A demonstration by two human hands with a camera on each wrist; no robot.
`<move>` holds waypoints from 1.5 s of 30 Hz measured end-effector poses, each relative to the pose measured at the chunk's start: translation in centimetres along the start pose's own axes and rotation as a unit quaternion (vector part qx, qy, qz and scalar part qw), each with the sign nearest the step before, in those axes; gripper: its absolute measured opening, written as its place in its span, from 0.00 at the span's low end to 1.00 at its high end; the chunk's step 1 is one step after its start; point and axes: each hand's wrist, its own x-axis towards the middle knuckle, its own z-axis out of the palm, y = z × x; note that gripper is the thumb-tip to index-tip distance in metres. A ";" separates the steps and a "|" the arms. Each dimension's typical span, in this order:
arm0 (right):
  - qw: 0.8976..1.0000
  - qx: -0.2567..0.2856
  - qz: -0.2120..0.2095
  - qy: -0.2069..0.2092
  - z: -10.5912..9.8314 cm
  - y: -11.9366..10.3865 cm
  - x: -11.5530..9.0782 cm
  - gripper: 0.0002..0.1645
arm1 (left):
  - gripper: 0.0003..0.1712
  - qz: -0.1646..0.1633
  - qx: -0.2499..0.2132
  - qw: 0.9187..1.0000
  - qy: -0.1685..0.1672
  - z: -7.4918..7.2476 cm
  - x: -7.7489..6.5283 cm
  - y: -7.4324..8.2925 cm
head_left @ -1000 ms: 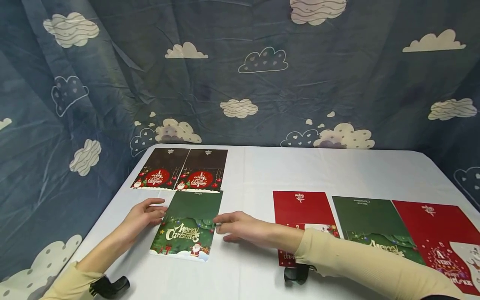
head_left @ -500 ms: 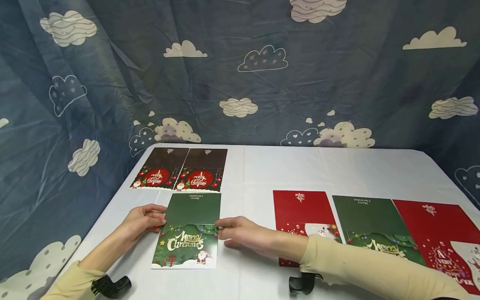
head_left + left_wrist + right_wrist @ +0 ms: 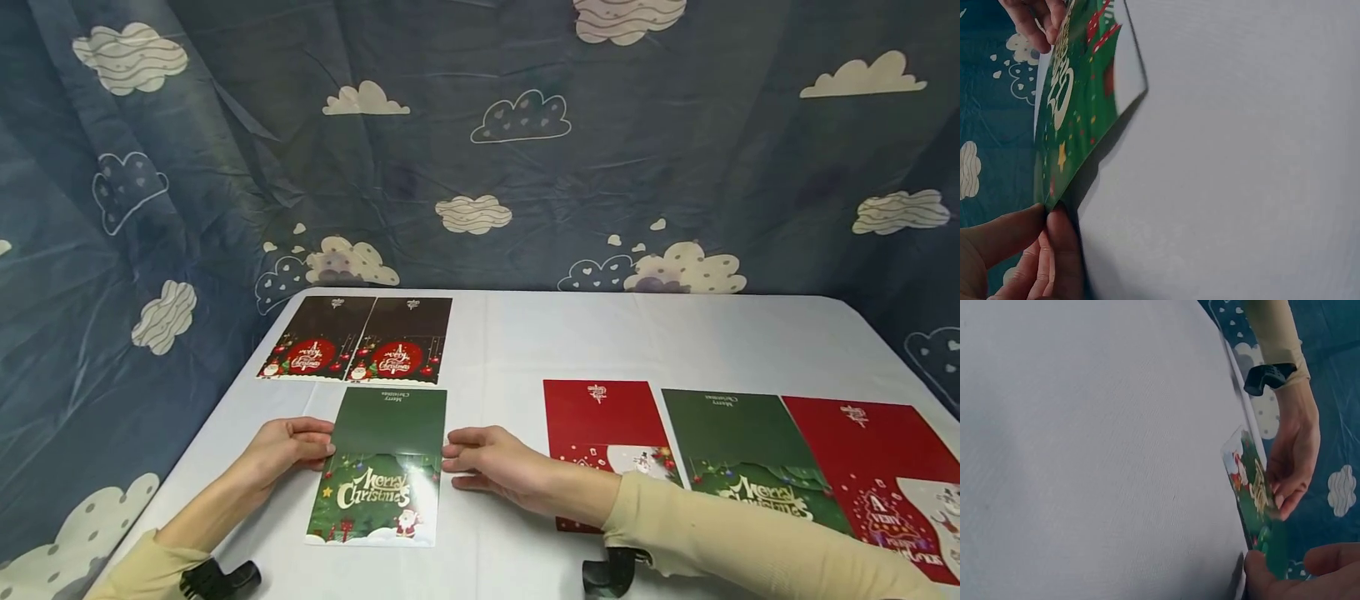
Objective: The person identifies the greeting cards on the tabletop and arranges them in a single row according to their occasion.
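Note:
A green "Merry Christmas" card (image 3: pixel 375 492) lies between both hands in the head view. My left hand (image 3: pixel 288 454) pinches its left edge; the left wrist view shows the thumb (image 3: pixel 1013 228) and a finger meeting on the card's edge, with a shadow under the card. My right hand (image 3: pixel 498 467) is at the opposite edge, fingertips right beside it. In the right wrist view, the right hand's fingers (image 3: pixel 1260 572) stand apart on either side of the card, a gap showing on one side.
Two dark Christmas cards (image 3: pixel 311 337) lie side by side at the back left of the white table (image 3: pixel 510 342). On the right are a red card (image 3: pixel 600 412), partly under the right forearm, another green card (image 3: pixel 738 429) and another red card (image 3: pixel 873 433).
The green card has shifted toward the person and slightly right, away from the dark cards, and sits straighter. Both hands have moved slightly along with it, staying at its side edges.

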 end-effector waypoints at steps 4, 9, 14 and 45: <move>1.000 0.010 0.009 -0.012 -0.5 0.1 0.3 0.30 | 0.23 -0.004 -0.029 1.000 -0.008 0.0 0.0 -0.3; 1.000 0.004 0.000 -0.009 -0.9 0.1 0.6 0.21 | 0.22 -0.005 -0.046 0.999 -0.015 0.4 -0.2 -0.4; 1.000 -0.008 -0.016 -0.010 -1.1 0.0 0.9 0.11 | 0.22 -0.005 -0.059 0.998 -0.030 1.2 -0.3 0.0; 0.993 0.001 -0.054 0.100 -9.5 -3.3 1.7 0.20 | 0.26 0.022 -0.155 0.986 -0.058 6.6 5.9 5.1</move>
